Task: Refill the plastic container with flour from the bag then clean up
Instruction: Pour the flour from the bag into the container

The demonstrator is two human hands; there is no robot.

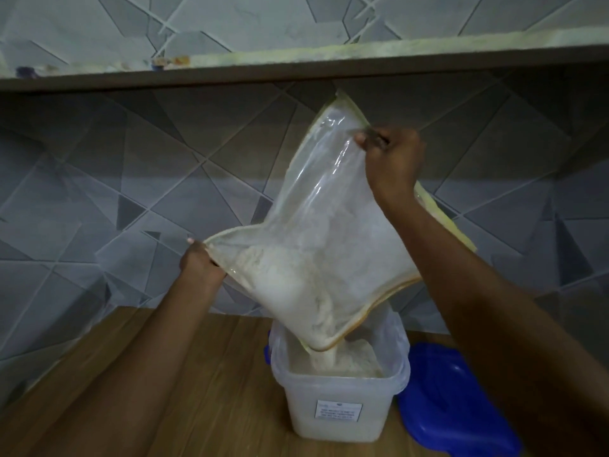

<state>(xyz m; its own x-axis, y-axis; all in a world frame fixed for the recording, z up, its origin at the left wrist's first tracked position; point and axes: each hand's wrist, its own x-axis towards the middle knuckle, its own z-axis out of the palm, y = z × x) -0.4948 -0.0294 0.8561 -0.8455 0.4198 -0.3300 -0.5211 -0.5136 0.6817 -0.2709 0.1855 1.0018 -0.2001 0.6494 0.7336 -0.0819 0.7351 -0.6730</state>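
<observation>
A clear plastic bag [316, 232] with white flour in its lower half hangs tilted over an open translucent plastic container [333, 410]. The bag's lowest corner sits inside the container's mouth, and flour [326, 357] runs from it onto the pile inside. My left hand [199, 263] grips the bag's left corner. My right hand [392, 153] pinches the upper edge of the bag, held higher. The container stands upright on the wooden counter [204, 374] and carries a small white label on its front.
A blue lid [454, 397] lies flat on the counter just right of the container. A tiled wall with a grey geometric pattern rises behind. A shelf edge [296, 65] runs across above the bag.
</observation>
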